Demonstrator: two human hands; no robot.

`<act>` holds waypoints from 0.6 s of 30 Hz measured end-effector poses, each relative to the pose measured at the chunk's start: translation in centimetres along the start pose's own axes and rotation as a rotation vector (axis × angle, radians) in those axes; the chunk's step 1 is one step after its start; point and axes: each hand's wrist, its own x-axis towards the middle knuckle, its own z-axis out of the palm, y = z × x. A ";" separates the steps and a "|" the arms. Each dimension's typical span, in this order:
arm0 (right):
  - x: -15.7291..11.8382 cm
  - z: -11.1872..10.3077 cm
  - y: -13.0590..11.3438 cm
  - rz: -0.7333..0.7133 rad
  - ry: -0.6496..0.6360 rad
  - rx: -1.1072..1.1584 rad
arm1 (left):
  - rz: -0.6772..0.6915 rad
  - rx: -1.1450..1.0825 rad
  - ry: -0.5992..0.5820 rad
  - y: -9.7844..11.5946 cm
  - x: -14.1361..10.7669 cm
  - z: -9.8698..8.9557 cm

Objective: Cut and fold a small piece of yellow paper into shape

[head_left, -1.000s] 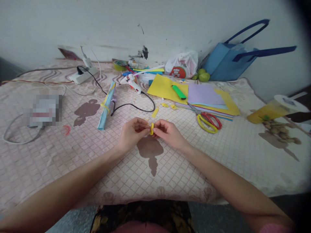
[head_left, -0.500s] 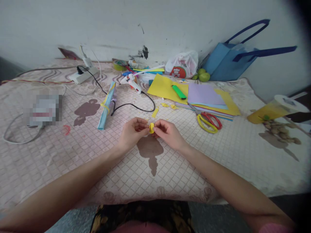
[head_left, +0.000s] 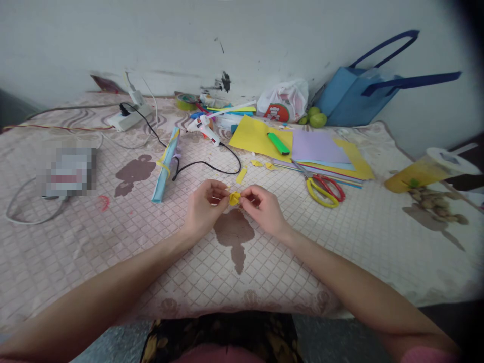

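Observation:
Between my two hands is a small folded piece of yellow paper (head_left: 235, 198), held just above the patterned tablecloth. My left hand (head_left: 207, 204) pinches its left side between thumb and fingers. On the other side, my right hand (head_left: 262, 206) grips the right edge with thumb and forefinger. Just beyond them lie a short yellow strip (head_left: 241, 175) and small yellow scraps (head_left: 256, 163). A rolled light-blue paper (head_left: 166, 164) with a yellow strip around it lies to the left.
Behind are a glue gun (head_left: 206, 130) with a black cable, yellow paper (head_left: 245, 136) under a green cutter (head_left: 278, 143), and purple paper (head_left: 319, 146). Scissors (head_left: 323, 191) lie right of my hands. Farther right are a drink cup (head_left: 419, 174) and a blue bag (head_left: 351, 98).
The yellow piece has turned and looks wider, with its folds spread between my fingertips. My fingers have shifted slightly, the left ones a little to the left.

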 end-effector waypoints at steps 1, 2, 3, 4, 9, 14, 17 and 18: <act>0.0 0.0 0.0 0.004 0.001 0.001 | 0.005 0.001 0.000 0.0 0.0 0.0; 0.0 0.0 0.0 0.005 0.003 0.001 | 0.006 0.002 0.000 -0.1 0.0 0.0; 0.0 0.0 0.0 0.003 0.005 -0.003 | 0.006 0.003 -0.001 -0.1 0.0 0.0; 0.0 0.0 0.0 -0.004 0.009 -0.010 | 0.005 0.004 -0.004 -0.1 0.0 0.0; -0.1 0.0 -0.3 -0.069 0.014 -0.073 | 0.010 0.025 -0.031 -0.2 0.0 0.0; -0.2 0.0 -0.4 -0.111 -0.004 -0.079 | -0.020 -0.013 -0.048 -0.2 -0.1 0.1; -0.1 -0.2 -0.4 -0.093 -0.057 0.004 | -0.103 -0.147 -0.085 -0.2 0.2 0.1; 0.0 -0.2 -0.4 -0.064 -0.067 0.051 | -0.142 -0.208 -0.104 -0.1 0.2 0.1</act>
